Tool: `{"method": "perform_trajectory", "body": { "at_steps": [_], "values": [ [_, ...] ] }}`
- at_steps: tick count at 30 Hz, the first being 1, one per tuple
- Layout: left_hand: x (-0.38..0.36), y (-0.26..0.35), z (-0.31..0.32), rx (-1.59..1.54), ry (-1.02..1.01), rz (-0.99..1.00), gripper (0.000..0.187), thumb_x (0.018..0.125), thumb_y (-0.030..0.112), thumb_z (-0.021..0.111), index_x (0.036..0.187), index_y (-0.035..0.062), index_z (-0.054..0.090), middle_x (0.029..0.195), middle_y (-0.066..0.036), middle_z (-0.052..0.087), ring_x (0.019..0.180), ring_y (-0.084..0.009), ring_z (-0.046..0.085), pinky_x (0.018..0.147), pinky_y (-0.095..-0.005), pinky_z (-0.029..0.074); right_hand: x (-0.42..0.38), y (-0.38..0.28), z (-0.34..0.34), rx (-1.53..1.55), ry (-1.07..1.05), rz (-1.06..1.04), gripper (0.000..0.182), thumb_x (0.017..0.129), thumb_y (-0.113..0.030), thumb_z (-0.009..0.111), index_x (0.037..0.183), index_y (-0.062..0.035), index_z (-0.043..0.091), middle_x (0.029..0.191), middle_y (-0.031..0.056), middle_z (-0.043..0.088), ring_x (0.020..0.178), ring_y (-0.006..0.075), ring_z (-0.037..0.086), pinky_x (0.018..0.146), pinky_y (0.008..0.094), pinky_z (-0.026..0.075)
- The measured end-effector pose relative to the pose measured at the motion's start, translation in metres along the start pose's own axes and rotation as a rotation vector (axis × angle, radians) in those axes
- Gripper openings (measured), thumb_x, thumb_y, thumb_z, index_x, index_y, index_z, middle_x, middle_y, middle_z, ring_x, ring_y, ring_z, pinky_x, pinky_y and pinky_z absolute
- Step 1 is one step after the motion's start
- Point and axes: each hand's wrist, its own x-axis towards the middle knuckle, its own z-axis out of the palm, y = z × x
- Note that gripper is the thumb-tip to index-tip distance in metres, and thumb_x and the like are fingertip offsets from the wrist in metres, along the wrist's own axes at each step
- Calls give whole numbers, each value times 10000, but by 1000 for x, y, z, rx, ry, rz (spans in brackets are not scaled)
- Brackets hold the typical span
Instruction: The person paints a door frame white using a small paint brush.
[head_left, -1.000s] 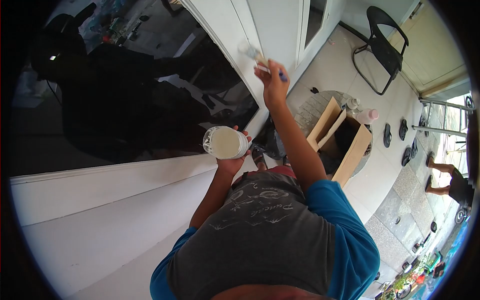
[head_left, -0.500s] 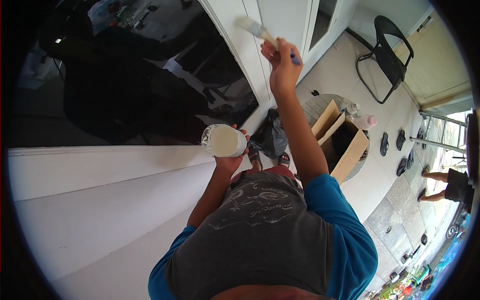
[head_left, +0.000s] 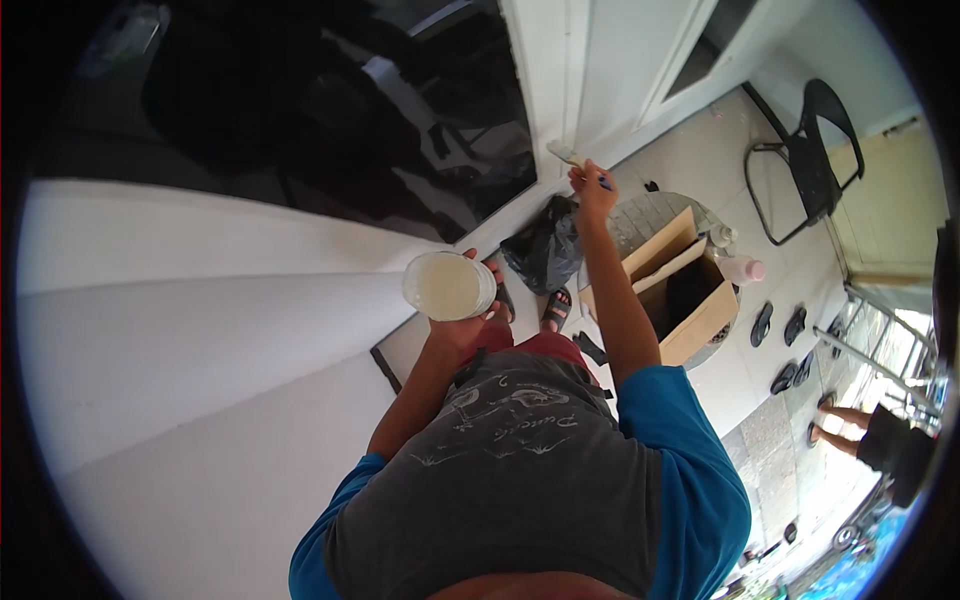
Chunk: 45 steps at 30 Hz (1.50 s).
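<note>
My left hand [head_left: 470, 318] is wrapped round a clear plastic tub of white paint [head_left: 443, 286], held in front of my chest with its open top facing up. In my right hand [head_left: 596, 190], stretched far forward, is a paintbrush [head_left: 567, 154]. The brush's pale bristles point up and left, right at the white door frame [head_left: 555, 95] beside the dark glass pane [head_left: 350, 120]. My fingers close around its handle, and a blue end shows at the palm.
A black plastic bag [head_left: 543, 245] lies by my feet. An opened cardboard box [head_left: 700, 318] sits on a round grey surface [head_left: 640, 222], near a pink-capped bottle [head_left: 742, 269]. Farther off are a black chair [head_left: 815, 160], several sandals [head_left: 783, 377] and another person's legs [head_left: 846, 426].
My right hand has come lower with the brush, down along the white frame. The view has turned and my feet have shifted; the paint tub stays in my left hand.
</note>
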Motion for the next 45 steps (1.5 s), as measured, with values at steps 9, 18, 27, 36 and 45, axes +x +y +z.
{"method": "perform_trajectory", "body": {
  "at_steps": [9,18,27,36,45],
  "values": [
    [-49,2,-16,32,-20,11,627,922,487,498,1386,70,432,1239,-216,556,1135,-349,586,700,-480,595,-133,-83,-15,51,-351,-41,182,928,-94,622,1058,31,595,911,173,684,831,234,690,798,341,560],
    [-114,24,-30,43,195,0,576,952,456,384,1315,28,513,1256,-207,574,1145,-374,578,933,-528,499,-262,-146,21,40,-739,-224,169,905,-67,631,1039,19,575,895,151,633,838,269,669,789,387,556],
    [-209,50,-33,152,174,59,451,985,393,399,1262,66,542,1254,-128,601,1195,-282,561,1050,-446,423,-387,-185,63,-398,-1382,-672,305,706,-204,832,886,1,697,811,147,621,717,218,609,630,308,472],
    [-252,58,-31,99,66,121,526,952,419,421,1302,44,539,1294,-134,593,1215,-282,555,1070,-440,408,-470,-172,94,-728,-1581,-758,246,677,-16,831,886,-38,701,842,106,675,742,228,668,632,306,504],
    [-260,64,-33,386,125,175,603,939,561,243,1332,176,490,1275,-95,586,1078,-324,610,702,-574,529,-491,-146,102,-894,-1650,-777,219,748,-117,815,916,-43,695,866,101,669,778,258,668,692,326,530]
  ]
}}
